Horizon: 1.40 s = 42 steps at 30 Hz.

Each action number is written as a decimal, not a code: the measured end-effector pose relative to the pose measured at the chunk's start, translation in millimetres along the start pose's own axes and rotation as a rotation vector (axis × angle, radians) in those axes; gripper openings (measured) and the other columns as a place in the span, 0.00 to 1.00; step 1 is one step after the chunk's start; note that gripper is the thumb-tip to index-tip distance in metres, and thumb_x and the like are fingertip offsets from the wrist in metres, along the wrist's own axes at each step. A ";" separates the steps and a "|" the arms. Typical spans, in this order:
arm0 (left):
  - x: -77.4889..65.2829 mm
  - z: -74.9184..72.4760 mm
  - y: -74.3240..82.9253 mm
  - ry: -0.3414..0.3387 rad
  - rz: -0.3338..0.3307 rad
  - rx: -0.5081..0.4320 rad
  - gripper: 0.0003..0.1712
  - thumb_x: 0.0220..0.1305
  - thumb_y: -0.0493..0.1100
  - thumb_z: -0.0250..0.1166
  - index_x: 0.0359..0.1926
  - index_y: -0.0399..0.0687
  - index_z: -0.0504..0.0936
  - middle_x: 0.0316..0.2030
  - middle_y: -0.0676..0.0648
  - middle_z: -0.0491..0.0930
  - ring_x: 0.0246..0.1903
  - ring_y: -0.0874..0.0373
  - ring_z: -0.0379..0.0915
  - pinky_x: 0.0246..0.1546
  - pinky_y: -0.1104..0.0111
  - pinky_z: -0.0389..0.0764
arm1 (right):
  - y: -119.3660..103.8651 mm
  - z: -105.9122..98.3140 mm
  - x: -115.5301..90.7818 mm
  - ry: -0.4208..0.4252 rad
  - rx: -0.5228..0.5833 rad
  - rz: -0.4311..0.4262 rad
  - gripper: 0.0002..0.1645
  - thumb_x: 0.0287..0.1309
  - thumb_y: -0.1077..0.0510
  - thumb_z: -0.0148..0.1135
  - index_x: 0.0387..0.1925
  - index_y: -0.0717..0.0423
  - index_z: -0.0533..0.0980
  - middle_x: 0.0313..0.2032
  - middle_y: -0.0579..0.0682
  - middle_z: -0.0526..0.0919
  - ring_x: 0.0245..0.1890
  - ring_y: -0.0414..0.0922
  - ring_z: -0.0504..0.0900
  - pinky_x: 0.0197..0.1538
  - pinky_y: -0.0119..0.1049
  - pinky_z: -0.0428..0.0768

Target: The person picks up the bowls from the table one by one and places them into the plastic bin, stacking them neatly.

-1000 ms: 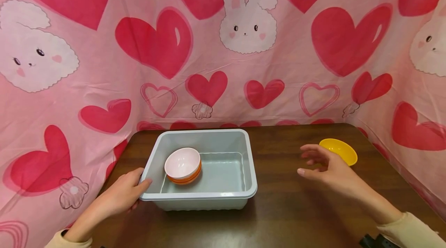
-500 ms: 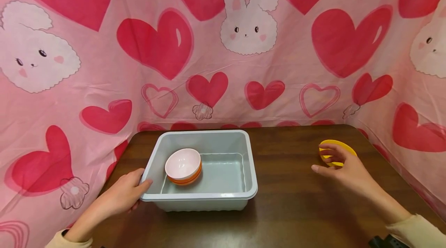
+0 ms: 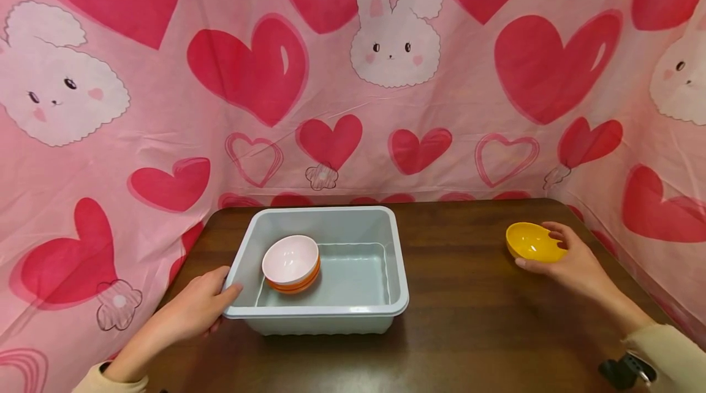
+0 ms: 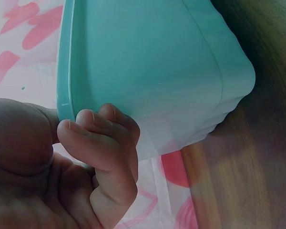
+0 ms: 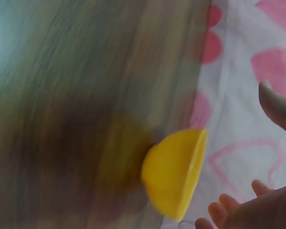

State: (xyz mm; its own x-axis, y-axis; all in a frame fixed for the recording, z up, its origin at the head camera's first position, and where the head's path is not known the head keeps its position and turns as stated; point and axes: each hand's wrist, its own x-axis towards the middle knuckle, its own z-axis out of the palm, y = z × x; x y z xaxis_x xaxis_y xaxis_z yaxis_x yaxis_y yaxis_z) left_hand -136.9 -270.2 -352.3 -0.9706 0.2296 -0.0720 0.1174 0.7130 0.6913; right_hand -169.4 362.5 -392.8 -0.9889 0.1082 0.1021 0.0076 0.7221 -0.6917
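Note:
A light grey plastic tub (image 3: pixel 353 310) stands on the table. My left hand (image 3: pixel 201 301) grips its left rim, thumb on top; in the left wrist view the curled fingers (image 4: pixel 112 148) press against the outer wall. Inside the tub, at its left side, a pale pink bowl (image 3: pixel 289 259) sits stacked on orange (image 3: pixel 300 287). At the far right a yellow bowl (image 3: pixel 531 243) rests on the table. My right hand (image 3: pixel 576 264) is over its right side, thumb and fingers spread apart. In the right wrist view, a gap separates the yellow bowl (image 5: pixel 174 174) from the fingers.
The dark wooden table (image 3: pixel 458 295) spans between the tub and the yellow bowl. A pink cloth (image 3: pixel 386 99) printed with hearts and rabbits hangs behind the table and along both sides.
My right hand has moved right, across the yellow bowl to its right side. The left hand stays on the tub's rim, and the tub and bowls keep their places.

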 end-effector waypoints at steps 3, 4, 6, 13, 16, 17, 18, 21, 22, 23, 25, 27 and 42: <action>0.2 -0.1 0.4 0.001 0.003 0.004 0.08 0.77 0.38 0.60 0.47 0.37 0.73 0.15 0.48 0.71 0.10 0.53 0.69 0.11 0.62 0.76 | 11.4 -1.5 4.9 -0.020 -0.007 0.029 0.66 0.58 0.43 0.77 0.77 0.72 0.46 0.68 0.84 0.56 0.65 0.79 0.57 0.61 0.80 0.62; 0.1 0.0 0.5 0.002 0.004 0.006 0.08 0.77 0.38 0.60 0.46 0.37 0.73 0.15 0.48 0.71 0.10 0.53 0.69 0.11 0.62 0.76 | 14.8 -1.7 6.3 -0.024 -0.006 0.033 0.67 0.57 0.43 0.77 0.77 0.72 0.45 0.69 0.84 0.55 0.65 0.80 0.57 0.61 0.80 0.62; 0.1 0.1 0.9 0.002 0.007 0.009 0.07 0.77 0.38 0.60 0.46 0.37 0.73 0.15 0.48 0.70 0.10 0.53 0.69 0.11 0.62 0.76 | 20.7 -2.1 9.0 -0.030 -0.013 0.037 0.69 0.57 0.42 0.78 0.78 0.72 0.44 0.69 0.85 0.54 0.65 0.80 0.58 0.61 0.80 0.63; 0.0 0.1 1.2 0.000 0.015 0.008 0.07 0.77 0.38 0.60 0.45 0.37 0.74 0.14 0.48 0.70 0.10 0.54 0.69 0.11 0.62 0.75 | 34.2 -2.8 22.3 -0.038 -0.048 -0.032 0.72 0.53 0.44 0.81 0.77 0.74 0.43 0.70 0.85 0.54 0.64 0.81 0.59 0.60 0.80 0.64; 0.0 0.1 0.8 -0.002 0.015 0.007 0.07 0.77 0.38 0.60 0.46 0.37 0.74 0.14 0.48 0.70 0.10 0.54 0.69 0.10 0.62 0.75 | 39.5 -2.7 26.4 -0.055 -0.062 -0.043 0.72 0.52 0.45 0.82 0.77 0.74 0.43 0.69 0.85 0.54 0.64 0.81 0.59 0.60 0.80 0.63; 0.2 0.1 0.6 -0.002 0.017 0.009 0.07 0.77 0.38 0.60 0.46 0.37 0.74 0.14 0.49 0.70 0.10 0.54 0.69 0.10 0.63 0.75 | 41.3 -2.8 27.4 -0.065 -0.064 -0.041 0.72 0.52 0.44 0.82 0.77 0.74 0.43 0.69 0.85 0.54 0.64 0.81 0.59 0.60 0.80 0.63; 0.3 0.1 0.4 -0.002 0.017 0.008 0.07 0.77 0.39 0.60 0.46 0.37 0.74 0.14 0.49 0.70 0.10 0.54 0.69 0.10 0.63 0.75 | 43.0 -2.9 28.4 -0.072 -0.068 -0.039 0.72 0.52 0.44 0.82 0.77 0.74 0.43 0.68 0.85 0.54 0.63 0.81 0.60 0.60 0.80 0.63; 0.2 0.5 0.6 -0.003 0.011 0.011 0.07 0.77 0.38 0.60 0.46 0.37 0.74 0.14 0.48 0.70 0.10 0.54 0.69 0.10 0.63 0.75 | 46.7 -3.6 31.1 -0.090 -0.073 -0.035 0.72 0.52 0.44 0.81 0.77 0.73 0.43 0.68 0.85 0.54 0.63 0.81 0.60 0.61 0.81 0.62; 0.1 0.6 0.5 -0.003 0.011 0.013 0.07 0.77 0.38 0.60 0.46 0.37 0.74 0.14 0.49 0.70 0.10 0.54 0.69 0.10 0.63 0.75 | 47.4 -3.9 32.1 -0.094 -0.071 -0.033 0.72 0.52 0.44 0.81 0.77 0.73 0.43 0.68 0.85 0.54 0.63 0.81 0.60 0.61 0.81 0.62; 0.1 0.6 0.5 -0.002 0.009 0.013 0.07 0.77 0.38 0.60 0.45 0.37 0.73 0.14 0.49 0.70 0.10 0.54 0.69 0.10 0.63 0.75 | 48.2 -4.2 33.1 -0.095 -0.073 -0.034 0.72 0.52 0.44 0.81 0.77 0.73 0.43 0.68 0.85 0.54 0.63 0.81 0.60 0.61 0.80 0.62; 0.2 0.5 0.6 -0.002 0.004 0.013 0.07 0.77 0.38 0.60 0.45 0.38 0.73 0.14 0.48 0.70 0.10 0.54 0.69 0.10 0.63 0.75 | 49.1 -5.0 35.1 -0.095 -0.074 -0.036 0.72 0.53 0.44 0.81 0.77 0.74 0.44 0.68 0.85 0.54 0.63 0.81 0.61 0.61 0.80 0.62; 0.5 0.2 0.5 0.000 0.000 0.011 0.07 0.77 0.39 0.60 0.45 0.38 0.73 0.14 0.48 0.70 0.10 0.54 0.69 0.10 0.63 0.75 | 49.5 -5.7 36.5 -0.100 -0.072 -0.035 0.71 0.53 0.44 0.81 0.77 0.74 0.43 0.69 0.85 0.53 0.63 0.81 0.60 0.62 0.80 0.62; 0.9 0.4 0.0 -0.001 -0.005 -0.001 0.08 0.77 0.39 0.60 0.47 0.37 0.73 0.15 0.48 0.71 0.11 0.54 0.69 0.10 0.63 0.75 | 54.1 -6.1 37.9 -0.106 -0.111 -0.056 0.68 0.54 0.46 0.80 0.75 0.77 0.46 0.67 0.86 0.56 0.63 0.81 0.60 0.62 0.80 0.62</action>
State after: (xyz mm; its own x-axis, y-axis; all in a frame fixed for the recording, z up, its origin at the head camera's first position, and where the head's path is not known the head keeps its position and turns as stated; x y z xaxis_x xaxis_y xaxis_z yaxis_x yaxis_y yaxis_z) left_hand -137.7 -269.7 -352.7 -0.9708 0.2273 -0.0761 0.1128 0.7134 0.6916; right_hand -205.6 409.8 -422.0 -0.9983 -0.0028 0.0586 -0.0376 0.7969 -0.6029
